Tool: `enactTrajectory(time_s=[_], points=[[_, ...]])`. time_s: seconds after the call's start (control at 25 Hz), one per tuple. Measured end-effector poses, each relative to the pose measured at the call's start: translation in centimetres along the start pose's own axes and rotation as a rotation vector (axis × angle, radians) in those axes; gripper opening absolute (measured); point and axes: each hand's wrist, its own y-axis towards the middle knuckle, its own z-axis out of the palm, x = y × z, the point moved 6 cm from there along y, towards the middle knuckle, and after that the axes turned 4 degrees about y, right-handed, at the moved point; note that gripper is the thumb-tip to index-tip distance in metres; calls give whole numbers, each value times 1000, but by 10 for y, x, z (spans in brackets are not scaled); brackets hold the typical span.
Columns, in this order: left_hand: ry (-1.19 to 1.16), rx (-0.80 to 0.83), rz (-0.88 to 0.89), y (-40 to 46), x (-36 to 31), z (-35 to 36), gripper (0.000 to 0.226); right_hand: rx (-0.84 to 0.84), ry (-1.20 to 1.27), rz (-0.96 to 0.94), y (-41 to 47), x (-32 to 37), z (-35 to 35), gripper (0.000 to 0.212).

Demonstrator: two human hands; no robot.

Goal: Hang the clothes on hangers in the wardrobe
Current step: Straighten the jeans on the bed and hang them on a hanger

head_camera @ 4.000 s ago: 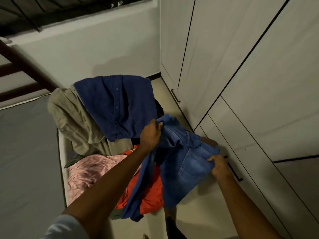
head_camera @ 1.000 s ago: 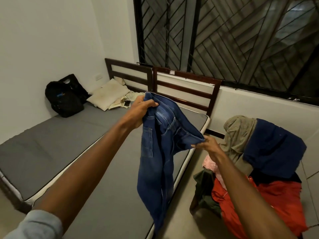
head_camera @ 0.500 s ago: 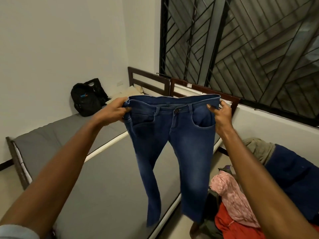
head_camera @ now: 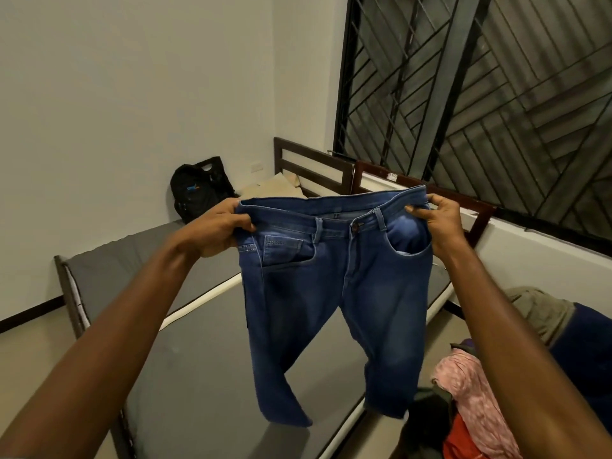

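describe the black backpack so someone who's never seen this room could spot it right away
Start at the barred window and follow the wooden headboard left to the room's corner. The black backpack stands there on the grey mattress, leaning against the white wall. It is the only black, bulky thing on the bed.

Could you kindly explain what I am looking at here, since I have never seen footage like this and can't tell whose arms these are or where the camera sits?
There is no machine: a person wears a wide-angle camera on the head, so you see their own two arms reaching forward. The left hand and the right hand each grip one end of the waistband of a pair of blue jeans, held up spread out, legs hanging. Below is a bed with a grey mattress; a black backpack sits at its far end. At lower right is a pile of other clothes.
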Motion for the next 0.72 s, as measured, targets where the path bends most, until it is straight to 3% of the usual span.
enactTrajectory(time_s=[0.28,0.44,0.64,0.72], points=[[79,-189,-127,27,81,-66,33,93,-91,157,41,-69,85,27],[123,-419,-208,79,149,-111,29,167,-148,244,103,-141,159,19],[156,-744,-375,177,285,-186,18,237,-266,365,205,-282,278,12],[267,-890,-443,212,364,-218,17,234,-413,402,246,-361,318,34]])
